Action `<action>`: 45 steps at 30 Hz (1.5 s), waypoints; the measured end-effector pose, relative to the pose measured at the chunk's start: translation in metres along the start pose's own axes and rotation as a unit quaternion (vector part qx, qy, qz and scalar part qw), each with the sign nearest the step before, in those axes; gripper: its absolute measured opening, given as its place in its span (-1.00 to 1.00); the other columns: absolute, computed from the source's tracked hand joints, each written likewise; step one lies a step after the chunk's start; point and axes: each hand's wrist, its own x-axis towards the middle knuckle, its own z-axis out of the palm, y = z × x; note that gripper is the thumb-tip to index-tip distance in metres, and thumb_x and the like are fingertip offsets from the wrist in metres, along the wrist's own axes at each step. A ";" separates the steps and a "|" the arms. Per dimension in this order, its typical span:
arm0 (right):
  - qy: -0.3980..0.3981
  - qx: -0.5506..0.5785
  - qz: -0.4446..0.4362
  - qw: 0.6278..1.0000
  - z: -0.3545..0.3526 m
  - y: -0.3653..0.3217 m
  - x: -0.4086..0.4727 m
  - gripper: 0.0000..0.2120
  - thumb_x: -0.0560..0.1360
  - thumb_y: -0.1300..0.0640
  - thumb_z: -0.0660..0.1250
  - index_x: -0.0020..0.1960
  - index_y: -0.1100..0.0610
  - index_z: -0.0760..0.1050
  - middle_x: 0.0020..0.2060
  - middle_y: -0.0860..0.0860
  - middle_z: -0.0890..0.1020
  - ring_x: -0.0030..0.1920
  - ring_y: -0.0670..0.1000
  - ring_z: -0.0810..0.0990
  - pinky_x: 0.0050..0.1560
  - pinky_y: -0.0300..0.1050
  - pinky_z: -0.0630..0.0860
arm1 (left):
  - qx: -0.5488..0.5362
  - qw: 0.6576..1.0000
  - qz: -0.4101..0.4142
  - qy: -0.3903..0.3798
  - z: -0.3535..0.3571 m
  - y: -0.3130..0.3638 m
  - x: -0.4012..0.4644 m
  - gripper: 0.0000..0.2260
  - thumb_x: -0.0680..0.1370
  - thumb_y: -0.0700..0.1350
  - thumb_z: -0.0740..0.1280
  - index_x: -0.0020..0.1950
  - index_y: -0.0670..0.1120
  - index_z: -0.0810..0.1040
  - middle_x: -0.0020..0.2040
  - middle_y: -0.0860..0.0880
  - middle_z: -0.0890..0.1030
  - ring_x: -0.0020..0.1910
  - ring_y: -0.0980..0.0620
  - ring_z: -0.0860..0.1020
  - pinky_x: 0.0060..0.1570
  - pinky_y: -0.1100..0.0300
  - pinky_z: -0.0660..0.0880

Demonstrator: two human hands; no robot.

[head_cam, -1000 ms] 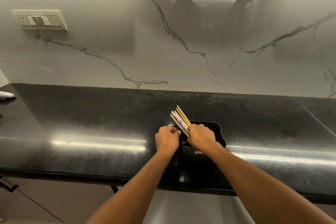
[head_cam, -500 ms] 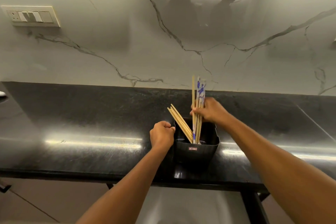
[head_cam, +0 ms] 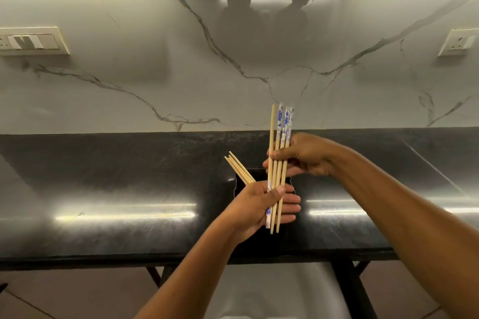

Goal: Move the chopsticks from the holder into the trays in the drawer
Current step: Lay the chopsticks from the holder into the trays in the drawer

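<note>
Our right hand (head_cam: 303, 156) pinches a bundle of pale wooden chopsticks (head_cam: 277, 163), some w/ blue-white wrappers, upright above the black plastic holder (head_cam: 239, 184). Left hand (head_cam: 261, 204) curls round the bundle's lower ends; more bare sticks (head_cam: 239, 168) lean in the holder on the black stone counter (head_cam: 116, 176).

Head view (only one): looks forward-down, close over countertop (head_cam: 129, 163), facing wall (head_cam: 155, 59).

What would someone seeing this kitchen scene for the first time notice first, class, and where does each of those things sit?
The eye lands on the upright bundle of chopsticks at centre, some in blue-printed wrappers, gripped by the right hand above and the left hand below. Just left, a few bare chopsticks lean out of the black holder on the glossy black counter. Behind rises a veined marble wall.
</note>
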 end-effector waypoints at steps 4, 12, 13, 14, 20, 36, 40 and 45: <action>-0.019 0.039 0.032 0.999 0.005 0.022 -0.004 -0.90 0.54 0.30 0.29 0.03 0.27 0.53 -0.09 0.20 0.70 -0.09 0.10 0.71 -0.09 -0.05 0.67 | -0.033 0.999 -0.034 0.003 0.002 -0.017 -0.005 -0.80 0.62 -0.18 0.20 0.16 -0.24 0.53 -0.07 -0.18 0.69 -0.07 -0.07 0.68 -0.07 0.09 0.64; 0.304 -0.475 -0.336 0.754 -0.004 0.049 -0.009 -0.65 0.51 0.21 0.34 0.28 0.09 0.41 -0.08 0.06 0.57 -0.16 -0.04 0.55 -0.09 -0.07 0.60 | -0.052 0.997 -0.030 0.045 -0.013 -0.027 -0.014 -0.82 0.61 -0.17 0.24 0.10 -0.23 0.56 -0.10 -0.17 0.69 -0.06 -0.09 0.68 -0.03 0.06 0.63; 0.284 -0.573 -0.393 0.661 -0.007 0.052 -0.010 -0.63 0.46 0.21 0.38 0.25 0.08 0.44 -0.09 0.08 0.55 -0.16 -0.02 0.53 -0.14 -0.06 0.59 | -0.057 0.997 -0.031 0.041 -0.015 -0.027 -0.015 -0.82 0.60 -0.17 0.24 0.09 -0.24 0.56 -0.12 -0.17 0.69 -0.08 -0.08 0.68 -0.06 0.07 0.64; 0.245 -0.640 -0.422 0.593 -0.008 0.056 -0.011 -0.61 0.42 0.18 0.42 0.22 0.07 0.46 -0.10 0.10 0.55 -0.17 0.02 0.53 -0.18 -0.07 0.58 | -0.065 0.997 -0.033 0.035 -0.014 -0.026 -0.016 -0.82 0.60 -0.18 0.25 0.09 -0.24 0.56 -0.13 -0.17 0.69 -0.11 -0.08 0.69 -0.09 0.08 0.64; 0.198 -0.714 -0.477 0.474 -0.004 0.067 -0.013 -0.81 0.41 0.21 0.37 0.02 0.17 0.55 -0.10 0.12 0.58 -0.21 0.05 0.53 -0.31 -0.07 0.53 | -0.093 0.994 -0.044 -0.022 -0.013 -0.023 -0.022 -0.77 0.53 -0.12 0.30 0.08 -0.24 0.58 -0.12 -0.18 0.69 -0.15 -0.06 0.69 -0.12 0.10 0.64; 0.060 -0.199 -0.064 0.976 0.034 0.036 -0.024 -0.93 0.52 0.27 0.32 0.00 0.25 0.50 -0.28 0.16 0.67 -0.22 0.12 0.69 -0.12 -0.03 0.66 | -0.038 0.995 0.037 0.090 -0.017 -0.023 -0.014 -0.77 0.61 -0.14 0.23 0.17 -0.22 0.57 0.05 -0.17 0.69 0.05 -0.10 0.66 0.06 0.02 0.61; 0.092 -0.198 -0.064 0.974 0.042 0.041 -0.019 -0.91 0.50 0.24 0.36 -0.04 0.27 0.58 -0.21 0.14 0.69 -0.19 0.10 0.70 -0.04 -0.01 0.65 | -0.013 0.996 0.025 0.086 -0.014 -0.026 -0.013 -0.76 0.60 -0.14 0.25 0.19 -0.21 0.56 0.02 -0.19 0.69 0.02 -0.12 0.68 0.02 0.00 0.62; 0.118 -0.182 -0.051 0.975 0.041 0.041 -0.021 -0.88 0.49 0.20 0.38 0.00 0.22 0.58 -0.22 0.13 0.67 -0.31 -0.03 0.63 -0.31 -0.23 0.60 | -0.001 0.997 0.021 0.079 -0.017 -0.027 -0.014 -0.81 0.60 -0.16 0.26 0.13 -0.20 0.59 -0.09 -0.16 0.70 -0.10 -0.07 0.69 -0.10 0.10 0.64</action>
